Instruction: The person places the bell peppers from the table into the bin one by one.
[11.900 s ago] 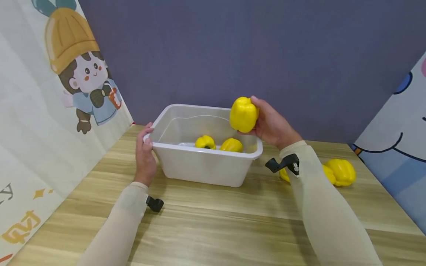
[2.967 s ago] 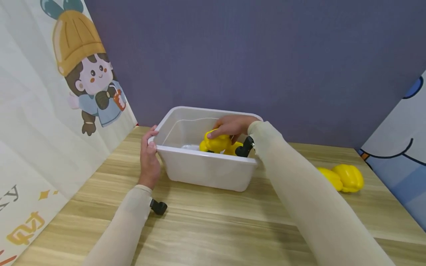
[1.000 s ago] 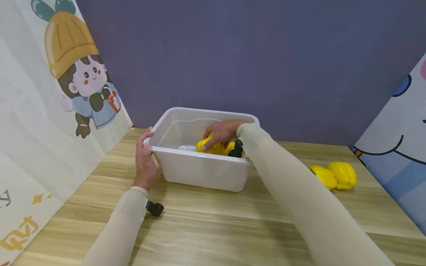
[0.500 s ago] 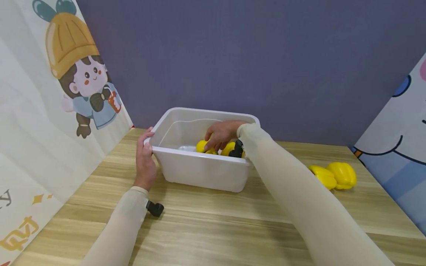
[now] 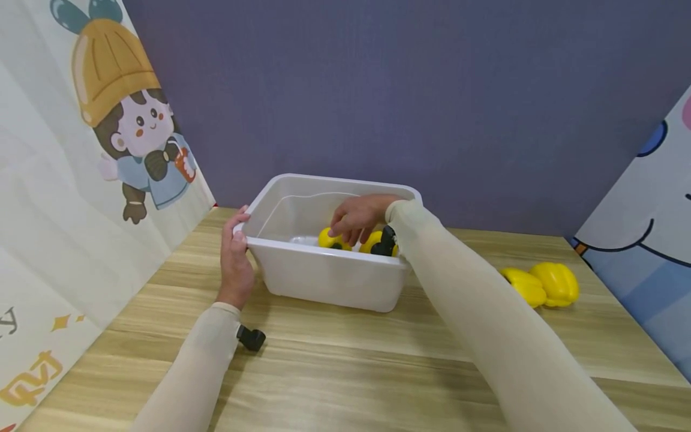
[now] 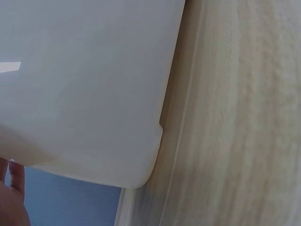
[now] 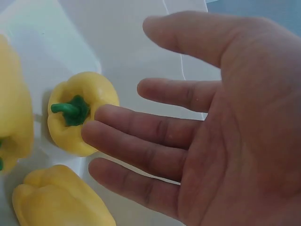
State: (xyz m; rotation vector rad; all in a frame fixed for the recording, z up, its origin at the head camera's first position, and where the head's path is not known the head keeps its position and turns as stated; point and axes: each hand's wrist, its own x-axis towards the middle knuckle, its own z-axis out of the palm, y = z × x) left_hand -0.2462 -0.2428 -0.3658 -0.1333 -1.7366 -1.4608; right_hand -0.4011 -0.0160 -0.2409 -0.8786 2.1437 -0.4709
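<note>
A white plastic bin (image 5: 329, 277) stands on the wooden table, with yellow bell peppers inside. My left hand (image 5: 236, 264) grips its left rim, thumb outermost on the near corner; the left wrist view has the bin's wall (image 6: 89, 84) and a bit of that hand (image 6: 13, 202). Inside the bin, my right hand (image 5: 360, 216) hovers over the peppers with its fingers spread and nothing held. Close to those fingertips, the right wrist view has a bell pepper (image 7: 101, 92) with a green stem, another pepper (image 7: 61, 200) below it and a third (image 7: 14, 94) at the left edge.
Two more yellow bell peppers (image 5: 556, 284) lie touching on the table (image 5: 335, 372) to the right of the bin, partly behind my right sleeve. A dark grey-blue panel (image 5: 345, 90) rises behind the bin. Printed cartoon sheets (image 5: 146, 132) flank both sides.
My right hand, gripping a bell pepper inside the bin a second ago, has let it go there and loosened its fingers. The left hand has kept its hold on the rim.
</note>
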